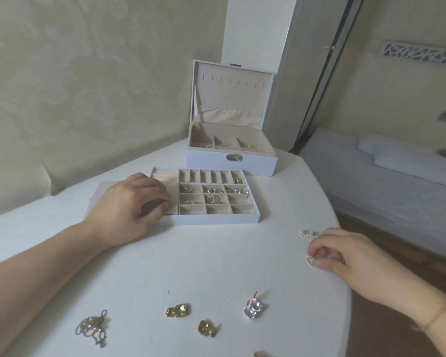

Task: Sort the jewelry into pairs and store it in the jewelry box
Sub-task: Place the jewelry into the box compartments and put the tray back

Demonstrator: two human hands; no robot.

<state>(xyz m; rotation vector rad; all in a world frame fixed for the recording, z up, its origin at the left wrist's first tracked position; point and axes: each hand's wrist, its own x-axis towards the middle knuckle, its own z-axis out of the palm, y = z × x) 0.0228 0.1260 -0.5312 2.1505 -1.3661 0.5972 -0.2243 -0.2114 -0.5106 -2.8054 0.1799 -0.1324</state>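
Here the white desk [191, 266] carries a divided tray [216, 217] at its middle, and behind it, farther off, the jewelry box [232, 161] stands with its lid raised. The left hand [129, 204] rests on the left end of the tray, fingers curled loosely together over the ring-roll section; whether it holds anything I cannot tell. Several tray compartments hold small gold pieces, among them a heart pendant [211, 198] in a middle cell. The right hand [345, 253] sits at the right edge of the desk, thumb and fingertips pinched on a small gold heart-shaped earring [311, 260]. Just beyond that hand lies a pair of pale earrings [308, 233]. Along the near edge, from left to right, lie a tangle of gold and silver wire earrings [93, 327], a pair of yellow stone earrings [178, 310], another yellow piece [206, 328], and two clear earrings with red tips [254, 306]. A bed [397, 176] stands at far right.
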